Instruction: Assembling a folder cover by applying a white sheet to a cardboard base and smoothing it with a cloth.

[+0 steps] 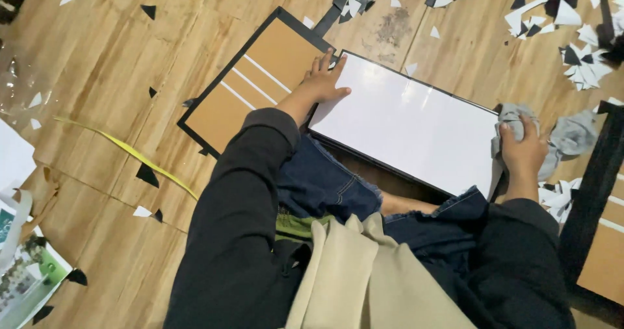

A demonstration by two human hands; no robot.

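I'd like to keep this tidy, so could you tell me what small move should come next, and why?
Probably sweep the right hand with its grey cloth leftward across the white panel: the cloth sits bunched at the panel's right edge, while the left hand lies flat, steadying the far corner.

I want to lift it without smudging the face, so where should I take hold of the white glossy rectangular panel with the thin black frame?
Grip the white glossy rectangular panel by its two short black-framed ends, coming in from the sides. It lies flat and long across the lap; the left hand already rests at one end and the right hand, holding a grey cloth, at the other, so probably both hands suit it.
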